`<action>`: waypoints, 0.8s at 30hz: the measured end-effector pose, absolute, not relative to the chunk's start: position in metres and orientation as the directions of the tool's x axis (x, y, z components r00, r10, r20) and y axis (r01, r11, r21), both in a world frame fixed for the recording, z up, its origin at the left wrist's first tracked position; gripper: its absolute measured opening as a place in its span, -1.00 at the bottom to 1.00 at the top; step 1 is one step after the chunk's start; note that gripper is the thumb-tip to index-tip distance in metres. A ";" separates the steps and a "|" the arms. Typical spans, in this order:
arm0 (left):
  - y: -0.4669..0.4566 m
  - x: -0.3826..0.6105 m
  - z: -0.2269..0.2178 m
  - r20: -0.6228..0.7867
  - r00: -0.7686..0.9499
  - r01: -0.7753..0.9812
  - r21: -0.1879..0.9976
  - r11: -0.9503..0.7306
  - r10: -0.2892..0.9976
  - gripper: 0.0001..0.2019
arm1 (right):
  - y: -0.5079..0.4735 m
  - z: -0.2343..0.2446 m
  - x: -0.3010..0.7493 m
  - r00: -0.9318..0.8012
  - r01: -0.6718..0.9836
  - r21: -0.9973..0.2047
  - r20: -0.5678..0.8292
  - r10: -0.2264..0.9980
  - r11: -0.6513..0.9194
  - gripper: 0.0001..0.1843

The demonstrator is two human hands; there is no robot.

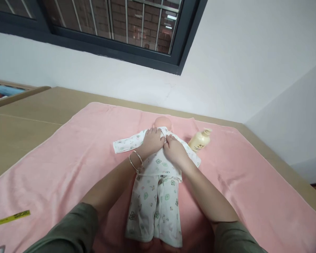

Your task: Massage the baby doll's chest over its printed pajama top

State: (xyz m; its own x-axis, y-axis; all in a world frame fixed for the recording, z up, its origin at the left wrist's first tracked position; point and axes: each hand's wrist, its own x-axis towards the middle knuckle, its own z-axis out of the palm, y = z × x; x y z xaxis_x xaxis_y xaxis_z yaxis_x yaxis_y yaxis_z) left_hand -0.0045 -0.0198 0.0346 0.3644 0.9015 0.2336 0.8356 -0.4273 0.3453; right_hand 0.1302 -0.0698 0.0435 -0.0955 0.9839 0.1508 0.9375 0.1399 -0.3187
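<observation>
A baby doll (162,123) lies on its back, with its head toward the wall. It wears a white long-sleeved top (160,165) and matching trousers (144,207), both printed with small figures. My left hand (152,141) rests on the chest of the top, fingers stretched out and slightly apart, thumb toward the middle. Beside it, my right hand (176,150) has its fingers bent and pressed together on the top's front, just below the neckline. The two hands meet there and hide the cloth between them. The doll's feet show partly under the trouser hems.
A pale yellow pump bottle (199,141) stands right of the doll's shoulder, close to the sleeve. Under everything is a pink blanket (76,158) on a wooden surface (23,130). A yellow strip (10,218) lies at lower left. The wall and barred window (137,28) rise behind.
</observation>
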 end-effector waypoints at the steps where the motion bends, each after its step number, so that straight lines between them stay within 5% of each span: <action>1: -0.026 -0.001 0.033 0.243 0.354 0.858 0.299 -0.417 0.903 -0.57 | -0.064 0.043 0.135 -0.097 0.932 -0.334 0.157 0.983 0.145 -0.50; 7: -0.053 0.001 0.044 0.166 0.435 0.876 0.147 -0.459 0.885 -0.54 | -0.040 0.036 0.152 -0.046 0.934 -0.341 0.182 0.982 0.107 -0.49; 13: -0.018 -0.020 0.052 0.108 0.570 0.758 0.315 -0.572 0.815 -0.64 | -0.072 0.035 0.125 -0.054 0.943 -0.321 0.105 0.993 0.085 -0.36; 24: -0.047 0.014 0.027 0.242 0.328 0.902 0.206 -0.379 0.913 -0.47 | -0.039 0.030 0.152 -0.022 0.900 -0.425 0.183 0.983 0.099 -0.39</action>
State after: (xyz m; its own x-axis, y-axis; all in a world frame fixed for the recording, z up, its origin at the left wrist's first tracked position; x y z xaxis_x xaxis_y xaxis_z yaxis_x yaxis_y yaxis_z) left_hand 0.0138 -0.0466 0.0268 0.3280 0.9130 0.2424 0.9021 -0.3789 0.2064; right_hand 0.1525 -0.0390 0.0298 -0.0224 0.9829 0.1827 0.8999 0.0994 -0.4246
